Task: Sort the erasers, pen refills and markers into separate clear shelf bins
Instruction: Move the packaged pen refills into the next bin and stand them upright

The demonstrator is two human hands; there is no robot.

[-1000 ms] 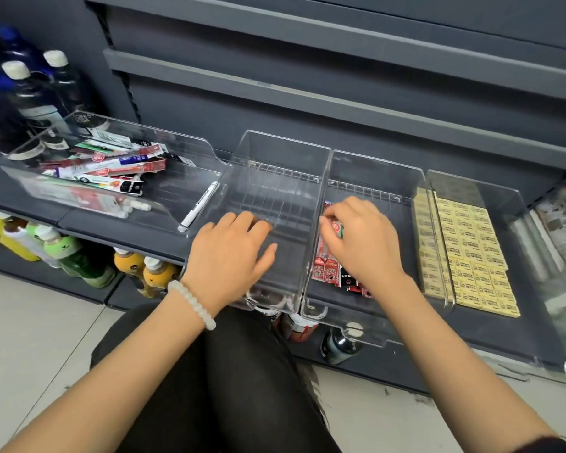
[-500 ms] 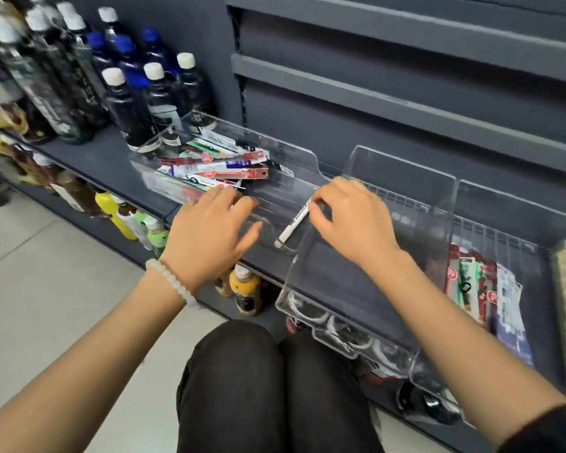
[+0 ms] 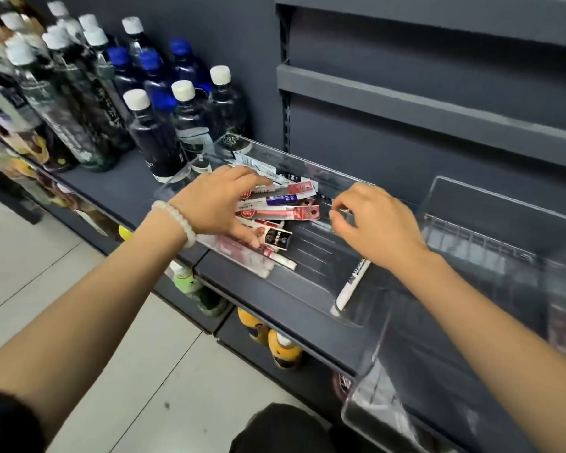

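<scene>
Refill packs: piled at the 10 o'clock end of the clear bin on the shelf.
Marker: alone at the bin's 5 o'clock corner, against the wall.
Left hand: fingers spread, curled over the pile, thumb under a dark pack.
Right hand: fingers half-curled above the bin floor; whether anything is held cannot be told.
Risk: several packs may be dragged together and spilled over the rim.
Risk: marker may be overlooked among refills.
Risk: bottles at 10 o'clock may be knocked.
</scene>
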